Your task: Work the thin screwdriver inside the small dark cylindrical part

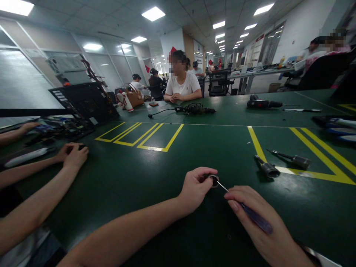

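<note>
**Green table: screwdriver tip meets round part**

Left hand pinches the round part between thumb and fingers. Right hand, just beside it, grips the screwdriver, whose shaft slants up-left to the part.

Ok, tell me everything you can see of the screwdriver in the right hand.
The screwdriver is slim: a thin bright metal shaft and a dark purple, plastic-looking handle. It lies slanted across the right hand, pinched by the fingers, tip pointing up-left into the small round metal part that the left hand grips.
</note>
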`<action>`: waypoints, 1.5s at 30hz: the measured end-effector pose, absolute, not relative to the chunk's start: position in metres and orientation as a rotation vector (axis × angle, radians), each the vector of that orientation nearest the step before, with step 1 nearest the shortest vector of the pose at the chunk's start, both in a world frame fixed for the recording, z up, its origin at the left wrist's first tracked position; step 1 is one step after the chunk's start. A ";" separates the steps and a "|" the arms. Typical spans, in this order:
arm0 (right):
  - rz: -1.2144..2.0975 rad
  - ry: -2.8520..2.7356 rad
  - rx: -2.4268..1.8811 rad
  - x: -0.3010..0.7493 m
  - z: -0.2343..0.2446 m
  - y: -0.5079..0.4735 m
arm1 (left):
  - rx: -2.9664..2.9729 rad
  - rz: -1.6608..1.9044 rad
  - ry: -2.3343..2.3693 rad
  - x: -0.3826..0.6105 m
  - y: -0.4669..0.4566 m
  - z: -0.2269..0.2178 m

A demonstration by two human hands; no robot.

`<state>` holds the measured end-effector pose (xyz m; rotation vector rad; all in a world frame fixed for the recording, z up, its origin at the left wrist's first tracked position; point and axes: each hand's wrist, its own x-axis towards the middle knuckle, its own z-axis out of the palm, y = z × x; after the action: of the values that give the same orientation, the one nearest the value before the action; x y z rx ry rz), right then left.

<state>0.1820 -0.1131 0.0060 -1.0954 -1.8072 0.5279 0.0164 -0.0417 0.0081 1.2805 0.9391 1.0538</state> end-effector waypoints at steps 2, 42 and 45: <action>0.549 -1.790 -1.105 0.182 0.006 -0.113 | 1.292 1.054 0.936 0.016 -0.041 0.007; 0.954 -1.643 -1.228 0.185 0.018 -0.118 | 1.124 1.053 0.950 0.014 -0.038 0.011; 0.888 -1.720 -1.020 0.187 0.020 -0.118 | 1.123 1.053 0.955 0.013 -0.037 0.010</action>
<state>0.1874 -0.1181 0.0197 -1.0204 -1.7200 0.8885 0.0129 -0.0373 0.0098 1.1233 0.9545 1.0533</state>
